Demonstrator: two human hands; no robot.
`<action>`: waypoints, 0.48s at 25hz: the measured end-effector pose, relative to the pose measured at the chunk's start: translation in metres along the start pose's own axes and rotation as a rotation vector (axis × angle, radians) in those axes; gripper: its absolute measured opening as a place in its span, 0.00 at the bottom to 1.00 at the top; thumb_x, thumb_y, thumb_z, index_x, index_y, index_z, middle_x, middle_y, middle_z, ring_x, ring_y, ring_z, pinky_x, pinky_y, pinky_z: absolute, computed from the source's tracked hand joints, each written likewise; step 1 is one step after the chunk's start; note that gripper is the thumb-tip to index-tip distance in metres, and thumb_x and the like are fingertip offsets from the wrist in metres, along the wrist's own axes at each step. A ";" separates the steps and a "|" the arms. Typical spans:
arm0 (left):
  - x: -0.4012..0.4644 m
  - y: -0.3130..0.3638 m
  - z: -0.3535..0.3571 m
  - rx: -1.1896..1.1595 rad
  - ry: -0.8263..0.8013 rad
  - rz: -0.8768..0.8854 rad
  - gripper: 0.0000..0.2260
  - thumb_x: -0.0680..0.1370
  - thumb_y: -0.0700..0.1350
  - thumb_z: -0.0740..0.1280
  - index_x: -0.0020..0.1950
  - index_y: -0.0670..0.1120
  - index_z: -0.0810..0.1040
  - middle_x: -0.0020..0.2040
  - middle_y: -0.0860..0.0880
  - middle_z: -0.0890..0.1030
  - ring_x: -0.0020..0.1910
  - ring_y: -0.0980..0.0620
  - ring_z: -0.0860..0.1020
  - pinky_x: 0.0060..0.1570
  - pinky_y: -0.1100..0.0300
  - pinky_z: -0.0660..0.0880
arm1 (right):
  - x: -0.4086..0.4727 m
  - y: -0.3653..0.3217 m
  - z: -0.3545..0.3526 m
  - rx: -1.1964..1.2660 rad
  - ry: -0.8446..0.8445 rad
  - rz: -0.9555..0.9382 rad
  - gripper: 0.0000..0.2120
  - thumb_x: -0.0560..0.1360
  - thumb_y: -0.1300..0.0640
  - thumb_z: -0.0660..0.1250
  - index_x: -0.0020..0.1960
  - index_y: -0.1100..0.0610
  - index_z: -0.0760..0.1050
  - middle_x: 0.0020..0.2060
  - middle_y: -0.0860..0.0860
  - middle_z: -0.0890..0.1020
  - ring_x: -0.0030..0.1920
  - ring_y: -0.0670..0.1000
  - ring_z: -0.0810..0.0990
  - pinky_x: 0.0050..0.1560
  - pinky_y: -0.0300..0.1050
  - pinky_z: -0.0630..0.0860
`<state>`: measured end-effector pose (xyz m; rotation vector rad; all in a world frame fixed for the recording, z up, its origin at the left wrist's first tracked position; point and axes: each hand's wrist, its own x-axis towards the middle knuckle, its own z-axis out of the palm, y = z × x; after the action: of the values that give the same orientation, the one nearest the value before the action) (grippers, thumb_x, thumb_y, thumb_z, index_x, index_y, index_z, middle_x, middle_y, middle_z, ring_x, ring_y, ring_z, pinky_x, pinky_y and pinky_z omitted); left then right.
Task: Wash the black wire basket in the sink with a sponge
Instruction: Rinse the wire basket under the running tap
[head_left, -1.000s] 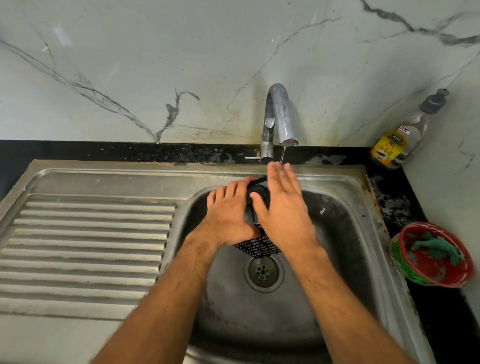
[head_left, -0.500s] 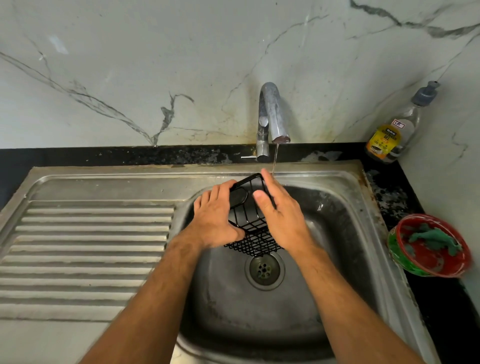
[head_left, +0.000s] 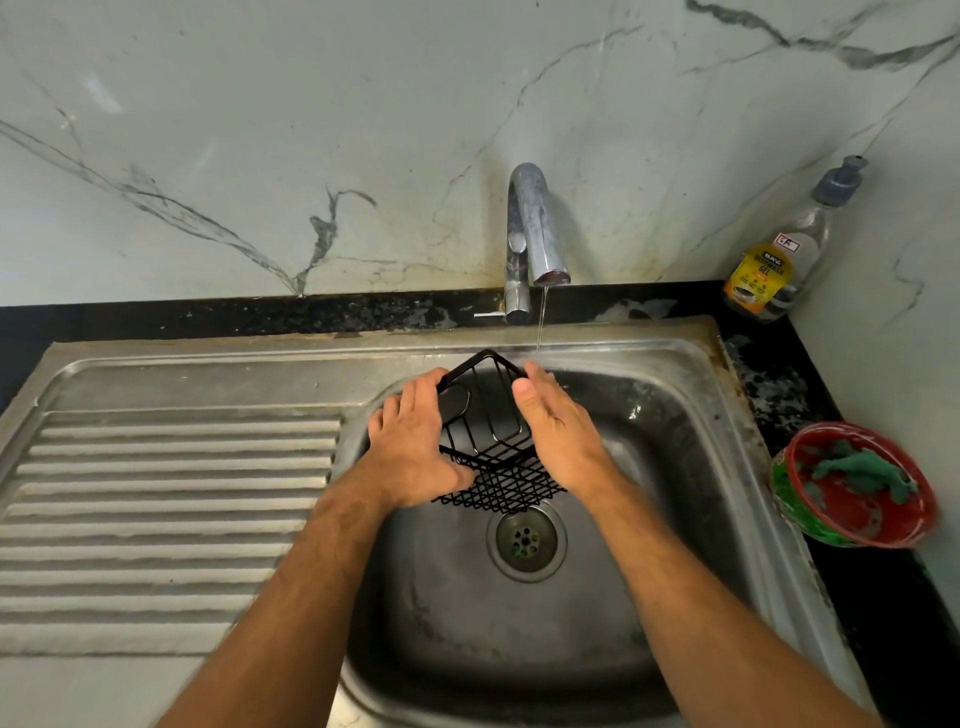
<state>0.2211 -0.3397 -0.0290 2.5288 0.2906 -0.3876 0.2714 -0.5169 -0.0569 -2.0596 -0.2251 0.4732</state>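
Observation:
The black wire basket (head_left: 493, 447) is held tilted over the steel sink basin (head_left: 675, 467), above the drain (head_left: 525, 540). My left hand (head_left: 410, 447) grips its left side, thumb under the mesh bottom. On the basket's right side rests my right hand (head_left: 558, 426), pressed flat with fingers together. A thin stream of water falls from the tap (head_left: 535, 234) just behind my right fingertips. A green scrubber (head_left: 857, 467) lies in a red bowl (head_left: 852, 525) at the right; no sponge is in either hand.
A ribbed steel draining board (head_left: 166, 519) fills the left. A dishwash gel bottle (head_left: 779, 254) stands in the back right corner on the black counter (head_left: 779, 395). The marble wall rises behind the tap.
My hands have spread apart, exposing the basket that they covered a second ago. The basket has tilted so its open top faces me. Water keeps running.

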 end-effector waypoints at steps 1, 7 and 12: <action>0.001 0.004 -0.001 0.037 -0.009 -0.004 0.53 0.65 0.48 0.78 0.80 0.52 0.47 0.74 0.50 0.61 0.75 0.46 0.59 0.77 0.44 0.55 | -0.001 -0.005 0.002 -0.009 -0.012 -0.065 0.36 0.77 0.28 0.48 0.81 0.43 0.50 0.80 0.41 0.52 0.79 0.40 0.46 0.78 0.47 0.46; 0.016 0.045 0.002 0.098 -0.006 0.168 0.62 0.64 0.52 0.81 0.82 0.52 0.38 0.81 0.50 0.51 0.80 0.48 0.50 0.80 0.48 0.47 | 0.004 -0.018 0.000 -0.101 0.044 -0.189 0.28 0.85 0.45 0.53 0.82 0.47 0.48 0.80 0.43 0.51 0.79 0.41 0.48 0.80 0.48 0.50; 0.031 0.041 0.007 0.032 0.176 0.112 0.55 0.61 0.53 0.80 0.81 0.52 0.51 0.71 0.52 0.65 0.71 0.48 0.63 0.75 0.48 0.58 | 0.011 0.002 -0.014 0.107 -0.018 -0.045 0.25 0.84 0.40 0.49 0.79 0.44 0.57 0.79 0.42 0.58 0.78 0.42 0.54 0.79 0.47 0.50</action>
<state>0.2609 -0.3736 -0.0243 2.6009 0.2088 -0.1273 0.2877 -0.5249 -0.0546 -1.9428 -0.2514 0.4668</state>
